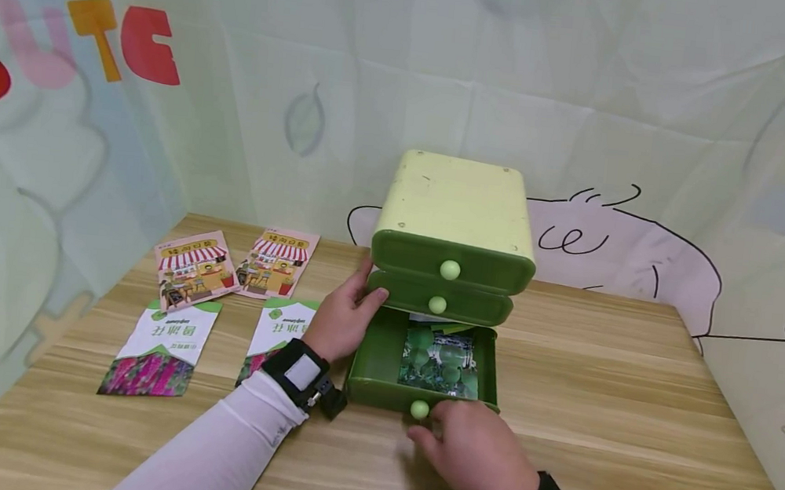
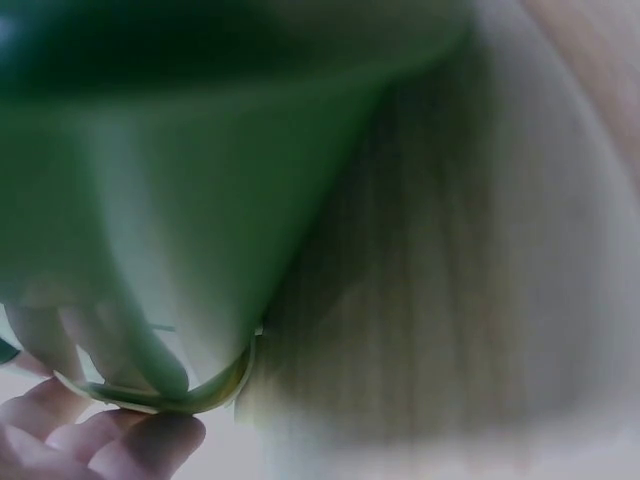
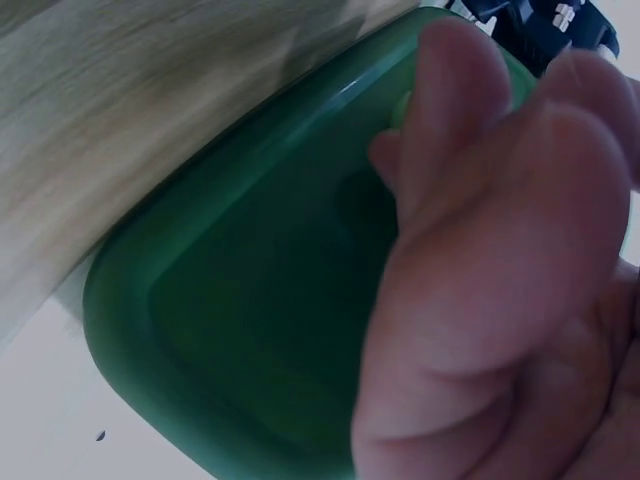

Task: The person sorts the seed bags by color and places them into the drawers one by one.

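Observation:
A small green chest of drawers [image 1: 464, 201] with a cream top stands on the table. Its bottom drawer [image 1: 377, 366] is pulled out, and a seed packet [image 1: 448, 365] with a picture of round green plants lies inside. My left hand [image 1: 343, 315] grips the chest's left side; in the left wrist view its fingertips [image 2: 150, 445] curl round an edge. At the bottom drawer's front, my right hand [image 1: 482, 451] has thumb and index finger at the round light-green knob [image 1: 420, 410]. In the right wrist view the fingers mostly cover that knob [image 3: 400, 108].
Left of the chest lie two pink packets with striped awnings [image 1: 197, 267] [image 1: 279, 264]. Nearer me are two white packets with magenta flowers [image 1: 158, 349] [image 1: 278, 329], one partly behind the left hand. A printed cloth [image 1: 408, 81] hangs behind the wooden table [image 1: 618, 409].

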The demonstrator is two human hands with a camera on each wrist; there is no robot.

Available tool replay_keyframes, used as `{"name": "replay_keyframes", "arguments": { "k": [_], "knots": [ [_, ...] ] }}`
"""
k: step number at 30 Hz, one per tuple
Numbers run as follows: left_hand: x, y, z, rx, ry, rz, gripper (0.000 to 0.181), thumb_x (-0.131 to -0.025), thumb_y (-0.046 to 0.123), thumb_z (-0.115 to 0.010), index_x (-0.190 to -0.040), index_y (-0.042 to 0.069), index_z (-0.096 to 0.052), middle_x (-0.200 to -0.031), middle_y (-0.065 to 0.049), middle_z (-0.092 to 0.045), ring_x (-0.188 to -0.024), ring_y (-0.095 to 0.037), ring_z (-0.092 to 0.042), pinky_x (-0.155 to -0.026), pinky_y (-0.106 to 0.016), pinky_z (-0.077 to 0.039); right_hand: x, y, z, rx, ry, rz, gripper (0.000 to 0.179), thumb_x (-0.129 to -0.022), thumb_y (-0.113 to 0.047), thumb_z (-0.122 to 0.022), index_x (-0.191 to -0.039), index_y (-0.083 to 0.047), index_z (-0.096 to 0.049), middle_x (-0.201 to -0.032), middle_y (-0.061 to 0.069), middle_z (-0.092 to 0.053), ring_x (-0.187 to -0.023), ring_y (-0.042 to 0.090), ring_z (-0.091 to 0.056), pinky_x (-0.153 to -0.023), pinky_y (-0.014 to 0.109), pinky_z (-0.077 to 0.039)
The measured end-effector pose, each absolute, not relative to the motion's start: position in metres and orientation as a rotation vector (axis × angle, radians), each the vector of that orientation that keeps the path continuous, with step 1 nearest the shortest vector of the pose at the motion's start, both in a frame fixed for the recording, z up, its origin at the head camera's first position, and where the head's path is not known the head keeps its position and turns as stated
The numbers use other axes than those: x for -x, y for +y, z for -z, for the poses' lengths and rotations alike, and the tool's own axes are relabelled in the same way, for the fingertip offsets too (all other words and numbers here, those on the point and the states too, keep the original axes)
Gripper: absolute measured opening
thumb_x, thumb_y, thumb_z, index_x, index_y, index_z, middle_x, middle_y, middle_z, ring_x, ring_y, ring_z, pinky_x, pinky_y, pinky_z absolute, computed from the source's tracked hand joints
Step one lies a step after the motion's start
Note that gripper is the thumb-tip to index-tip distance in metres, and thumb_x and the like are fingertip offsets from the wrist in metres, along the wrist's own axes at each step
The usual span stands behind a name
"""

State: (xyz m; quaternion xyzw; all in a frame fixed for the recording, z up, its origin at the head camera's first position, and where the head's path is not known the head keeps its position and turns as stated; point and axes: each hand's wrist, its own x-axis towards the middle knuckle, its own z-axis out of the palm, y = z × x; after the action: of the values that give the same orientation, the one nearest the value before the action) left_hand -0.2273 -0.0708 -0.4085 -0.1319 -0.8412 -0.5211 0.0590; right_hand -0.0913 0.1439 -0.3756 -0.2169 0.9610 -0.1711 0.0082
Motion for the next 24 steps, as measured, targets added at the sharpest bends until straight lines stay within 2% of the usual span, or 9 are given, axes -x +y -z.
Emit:
{"name": "replay_keyframes", "arguments": {
  "k": [24],
  "knots": [
    [0.2276, -0.0711, 0.4089, 0.413, -2.556, 1.562, 0.059, -0.094, 0.056, -0.042, -0.144, 0.05, -0.01, -0.141, -0.002, -0.043, -0.12, -0.012, -0.04, -0.098, -0.048, -0.04, 0.0971, 0.1364, 0.3835, 0.591, 3.098, 0.393, 0.035, -0.09, -0.038, -0.06, -0.06, -0.02, -0.056, -0.055, -0.007, -0.051, -0.053, 0.011, -0.047, -0.051, 0.035, -0.046]
  ]
}}
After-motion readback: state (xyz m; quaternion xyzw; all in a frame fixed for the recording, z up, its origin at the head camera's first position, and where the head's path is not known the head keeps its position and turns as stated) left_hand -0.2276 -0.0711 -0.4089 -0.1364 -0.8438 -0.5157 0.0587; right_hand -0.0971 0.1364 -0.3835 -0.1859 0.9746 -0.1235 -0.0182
